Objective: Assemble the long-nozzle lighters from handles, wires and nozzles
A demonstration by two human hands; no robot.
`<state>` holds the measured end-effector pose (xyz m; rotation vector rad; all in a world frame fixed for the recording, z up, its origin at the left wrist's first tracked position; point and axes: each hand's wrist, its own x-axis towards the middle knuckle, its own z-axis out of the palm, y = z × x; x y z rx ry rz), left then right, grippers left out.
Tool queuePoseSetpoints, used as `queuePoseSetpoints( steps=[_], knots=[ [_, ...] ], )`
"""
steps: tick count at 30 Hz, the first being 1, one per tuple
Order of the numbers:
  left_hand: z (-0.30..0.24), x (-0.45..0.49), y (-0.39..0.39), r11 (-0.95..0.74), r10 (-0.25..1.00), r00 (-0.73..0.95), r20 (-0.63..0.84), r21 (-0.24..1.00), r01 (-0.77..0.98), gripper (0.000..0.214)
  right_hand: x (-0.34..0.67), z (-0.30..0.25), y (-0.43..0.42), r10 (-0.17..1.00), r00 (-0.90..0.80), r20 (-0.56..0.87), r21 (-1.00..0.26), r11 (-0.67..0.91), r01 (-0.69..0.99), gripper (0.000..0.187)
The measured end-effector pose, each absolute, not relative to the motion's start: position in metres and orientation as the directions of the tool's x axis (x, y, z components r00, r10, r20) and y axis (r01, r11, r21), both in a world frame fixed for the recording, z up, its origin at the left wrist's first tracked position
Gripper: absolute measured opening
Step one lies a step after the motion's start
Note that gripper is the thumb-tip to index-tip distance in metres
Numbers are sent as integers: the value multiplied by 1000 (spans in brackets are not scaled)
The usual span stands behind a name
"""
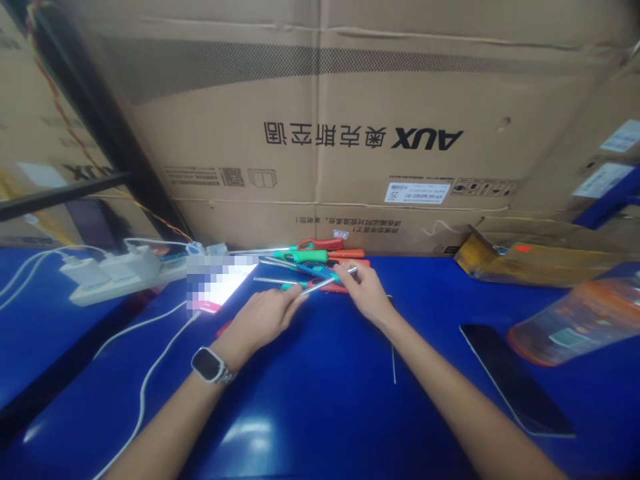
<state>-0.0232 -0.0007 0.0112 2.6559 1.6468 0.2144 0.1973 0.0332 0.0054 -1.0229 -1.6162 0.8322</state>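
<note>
My left hand [267,317], with a watch [208,365] on its wrist, is closed on a long-necked lighter. Its metal barrel [323,283] points up and to the right, while most of the handle is hidden behind the hand. A bit of red [223,328] shows beside the left wrist; I cannot tell whether it belongs to this lighter. The fingers of my right hand [367,290] pinch the barrel near its tip. Just behind both hands lies a pile of long-necked lighters, among them a green lighter [313,255], a red lighter [327,244] and a blue lighter [316,269].
A lit phone [225,283] on a white cable lies left, beside a power strip [95,290] with chargers. To the right are a dark phone [515,380], a clear plastic jar [580,323] and an opened carton [525,250]. Large cardboard [320,87] stands behind the blue table [320,413].
</note>
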Motion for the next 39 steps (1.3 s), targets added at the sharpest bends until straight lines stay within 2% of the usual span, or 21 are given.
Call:
queuePoseSetpoints(
  steps=[3,5,7,10,13,15,24,28,34,36,39],
  knots=[
    [12,-25,1,-450,892,437,116,131,883,37,191,3,31,967,-95,237,-971,240,19,41],
    [11,-27,3,-440,898,425,117,186,879,33,188,2,29,984,-110,142,-986,130,-106,40],
    [11,-27,5,-417,909,401,117,259,871,25,183,1,26,984,-143,109,-981,83,-176,39],
    [10,-22,6,-403,914,385,129,397,824,20,171,-3,20,960,-246,131,-982,92,-165,34],
    [10,-16,5,-436,894,416,165,532,726,29,158,-8,16,935,-318,158,-985,125,-123,28],
    [9,-13,4,-447,887,423,185,573,687,32,153,-10,14,928,-336,161,-985,128,-118,28],
    [2,-10,2,-446,890,400,217,595,669,32,151,-7,14,927,-347,140,-988,107,-111,38],
    [3,-7,3,-435,895,392,215,624,650,33,149,-7,13,913,-370,173,-984,141,-111,36],
    [6,-1,4,-445,891,364,272,689,572,46,150,0,12,927,-309,212,-977,190,-100,32],
    [7,-4,4,-492,867,399,299,648,581,45,155,1,14,940,-274,202,-979,184,-89,33],
    [8,-15,3,-542,839,456,299,543,642,26,162,-1,18,965,-193,175,-984,165,-70,36]
  ],
)
